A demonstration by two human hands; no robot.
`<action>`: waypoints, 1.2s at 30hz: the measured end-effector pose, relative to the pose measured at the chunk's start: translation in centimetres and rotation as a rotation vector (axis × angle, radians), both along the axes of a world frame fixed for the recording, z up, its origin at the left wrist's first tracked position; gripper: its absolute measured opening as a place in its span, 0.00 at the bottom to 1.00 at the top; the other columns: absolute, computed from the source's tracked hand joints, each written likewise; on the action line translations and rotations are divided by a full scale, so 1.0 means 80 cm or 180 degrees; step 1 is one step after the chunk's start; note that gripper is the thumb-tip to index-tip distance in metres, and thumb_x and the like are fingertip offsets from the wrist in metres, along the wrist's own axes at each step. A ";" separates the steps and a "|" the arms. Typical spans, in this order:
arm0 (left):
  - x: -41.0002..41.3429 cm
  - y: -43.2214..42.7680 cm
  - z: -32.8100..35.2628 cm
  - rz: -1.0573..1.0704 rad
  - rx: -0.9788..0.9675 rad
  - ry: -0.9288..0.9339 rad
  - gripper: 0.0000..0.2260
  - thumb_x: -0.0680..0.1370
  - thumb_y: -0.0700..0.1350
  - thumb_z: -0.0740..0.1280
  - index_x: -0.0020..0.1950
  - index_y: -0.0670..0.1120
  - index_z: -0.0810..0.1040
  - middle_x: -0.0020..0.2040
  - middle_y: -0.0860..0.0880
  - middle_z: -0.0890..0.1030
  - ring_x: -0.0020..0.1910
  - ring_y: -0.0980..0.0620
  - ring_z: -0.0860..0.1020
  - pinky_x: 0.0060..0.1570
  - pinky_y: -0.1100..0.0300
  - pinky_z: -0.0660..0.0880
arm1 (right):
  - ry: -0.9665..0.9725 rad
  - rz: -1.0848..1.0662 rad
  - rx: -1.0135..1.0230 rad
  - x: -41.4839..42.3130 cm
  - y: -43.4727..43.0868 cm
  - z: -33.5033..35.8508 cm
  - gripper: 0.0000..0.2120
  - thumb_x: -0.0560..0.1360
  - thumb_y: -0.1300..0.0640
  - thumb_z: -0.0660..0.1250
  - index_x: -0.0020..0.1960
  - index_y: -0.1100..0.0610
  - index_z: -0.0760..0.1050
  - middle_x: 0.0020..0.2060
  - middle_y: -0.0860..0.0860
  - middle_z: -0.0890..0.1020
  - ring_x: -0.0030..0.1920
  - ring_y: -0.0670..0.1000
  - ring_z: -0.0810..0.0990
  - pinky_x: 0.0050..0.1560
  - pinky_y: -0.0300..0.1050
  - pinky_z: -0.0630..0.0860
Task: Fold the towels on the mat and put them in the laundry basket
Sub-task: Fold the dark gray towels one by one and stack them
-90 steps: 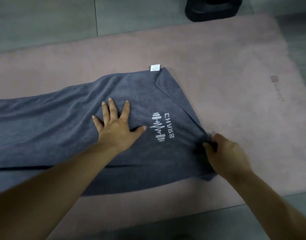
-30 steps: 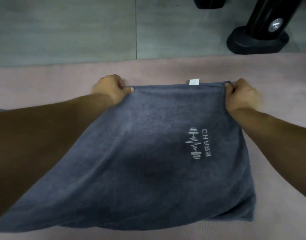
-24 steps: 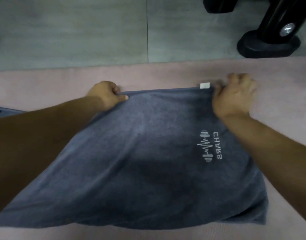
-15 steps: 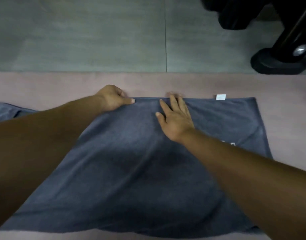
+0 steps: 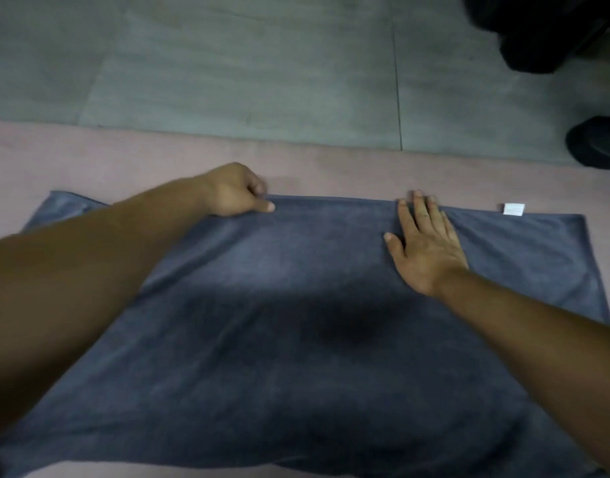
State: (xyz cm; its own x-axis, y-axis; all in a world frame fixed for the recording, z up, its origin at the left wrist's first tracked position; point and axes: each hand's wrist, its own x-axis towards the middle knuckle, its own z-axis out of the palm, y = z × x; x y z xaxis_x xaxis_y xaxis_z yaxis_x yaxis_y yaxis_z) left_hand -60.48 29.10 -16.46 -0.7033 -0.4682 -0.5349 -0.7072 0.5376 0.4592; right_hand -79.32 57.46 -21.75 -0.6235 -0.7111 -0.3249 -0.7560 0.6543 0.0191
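Lying flat, the towel (image 5: 296,357) bears a white tag (image 5: 514,209) (writing illegible).

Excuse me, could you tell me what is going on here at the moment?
A person is working on a dark grey towel spread on a pink mat on the floor. The left hand pinches the towel's far edge, while the right hand lies flat on it near that edge, fingers straight. A white tag shows at the far right corner. No laundry basket is in view, so the towel is not yet put away.
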 end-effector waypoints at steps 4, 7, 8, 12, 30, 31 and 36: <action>0.038 -0.035 0.001 0.0592 -0.0150 0.0447 0.10 0.74 0.51 0.76 0.38 0.47 0.82 0.37 0.50 0.81 0.39 0.53 0.78 0.41 0.65 0.73 | 0.0100 -0.0444 -0.0195 0.061 -0.039 0.025 0.32 0.82 0.40 0.46 0.82 0.53 0.46 0.81 0.57 0.45 0.80 0.58 0.42 0.79 0.57 0.40; 0.050 -0.033 -0.026 0.0591 -0.0707 0.0535 0.11 0.74 0.54 0.74 0.43 0.47 0.81 0.44 0.47 0.83 0.47 0.47 0.80 0.50 0.58 0.76 | -0.0447 0.0227 -0.0786 0.142 -0.099 0.032 0.33 0.80 0.40 0.45 0.81 0.51 0.48 0.81 0.53 0.46 0.80 0.55 0.42 0.79 0.50 0.40; 0.055 -0.033 -0.030 0.0577 -0.0749 0.0562 0.12 0.74 0.56 0.73 0.44 0.47 0.81 0.45 0.48 0.82 0.48 0.46 0.79 0.50 0.57 0.76 | -0.0604 0.0380 -0.0750 0.161 -0.118 0.029 0.32 0.81 0.39 0.45 0.81 0.51 0.46 0.81 0.52 0.44 0.80 0.53 0.39 0.79 0.49 0.39; 0.088 -0.071 -0.025 0.0516 -0.0079 0.0517 0.12 0.74 0.55 0.75 0.41 0.46 0.83 0.39 0.50 0.82 0.42 0.52 0.78 0.49 0.60 0.76 | -0.0570 0.0369 -0.0356 0.185 -0.150 0.006 0.31 0.83 0.39 0.44 0.81 0.49 0.41 0.80 0.50 0.38 0.79 0.52 0.34 0.78 0.53 0.34; 0.249 -0.192 -0.014 0.1097 -0.0118 0.0819 0.14 0.72 0.55 0.77 0.42 0.44 0.84 0.42 0.49 0.85 0.41 0.55 0.79 0.50 0.59 0.78 | 0.0275 0.0437 -0.0583 0.193 -0.143 -0.023 0.34 0.79 0.37 0.43 0.81 0.52 0.53 0.81 0.53 0.52 0.80 0.56 0.48 0.79 0.59 0.48; 0.264 -0.196 -0.017 0.1061 -0.0228 0.0798 0.13 0.71 0.56 0.77 0.43 0.47 0.84 0.44 0.50 0.85 0.44 0.54 0.81 0.54 0.54 0.79 | 0.0276 0.0445 -0.0596 0.194 -0.143 -0.023 0.34 0.79 0.37 0.44 0.81 0.53 0.53 0.81 0.54 0.53 0.80 0.57 0.49 0.78 0.59 0.49; 0.304 -0.221 -0.052 0.1115 -0.0817 0.0548 0.12 0.65 0.71 0.67 0.40 0.66 0.78 0.48 0.53 0.82 0.52 0.45 0.79 0.57 0.42 0.77 | 0.0317 0.0447 -0.0623 0.196 -0.144 -0.021 0.34 0.79 0.37 0.44 0.80 0.53 0.55 0.80 0.54 0.54 0.80 0.57 0.51 0.78 0.59 0.50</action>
State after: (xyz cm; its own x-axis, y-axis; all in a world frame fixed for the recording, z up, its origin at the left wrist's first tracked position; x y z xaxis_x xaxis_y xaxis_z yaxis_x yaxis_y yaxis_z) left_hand -36.15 11.44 -20.59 -0.5476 -0.7953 -0.2600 -0.7915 0.3915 0.4693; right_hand -63.61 45.93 -23.47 -0.5363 -0.8362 -0.1145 -0.8405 0.5415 -0.0187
